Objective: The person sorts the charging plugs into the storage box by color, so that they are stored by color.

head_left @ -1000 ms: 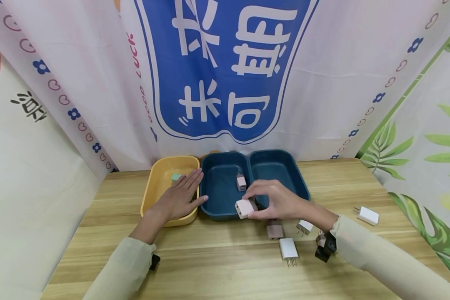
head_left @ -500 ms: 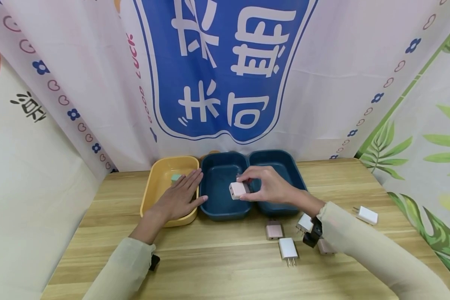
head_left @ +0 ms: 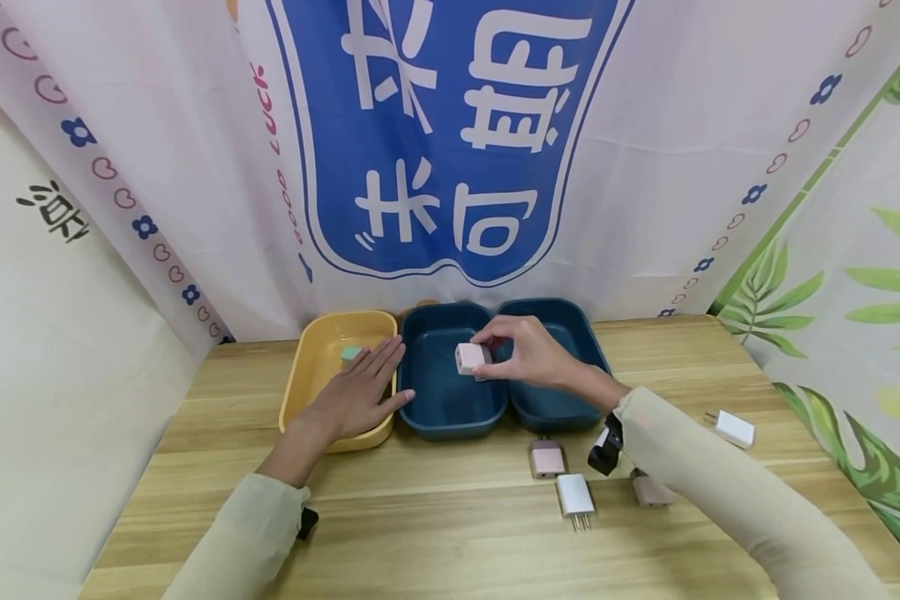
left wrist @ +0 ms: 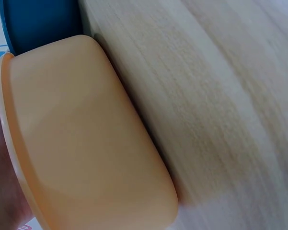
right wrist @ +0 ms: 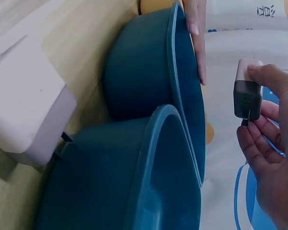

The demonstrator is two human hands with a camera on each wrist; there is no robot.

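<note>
My right hand (head_left: 532, 354) pinches a pink plug-in charger (head_left: 471, 358) above the middle blue bin (head_left: 453, 431). In the right wrist view the charger (right wrist: 248, 72) shows a dark prong end, with thumb on one side and fingers near the prongs. My left hand (head_left: 356, 392) lies with straight fingers over the yellow bin (head_left: 290, 392), at its right rim. A small green item (head_left: 350, 354) sits inside that bin, partly behind the fingers. Another charger inside the middle bin is largely hidden behind the held one.
A second blue bin (head_left: 596, 354) adjoins on the right. On the wooden table lie a pink charger (head_left: 546, 460), a white charger (head_left: 574, 496), another pink charger (head_left: 651, 490) beside the right sleeve, and a white charger (head_left: 733, 428) farther right. A curtain hangs behind the bins.
My right hand has carried the pink charger away from the bin's front edge, farther back and slightly left over the middle blue bin. The left hand has stayed in place.
</note>
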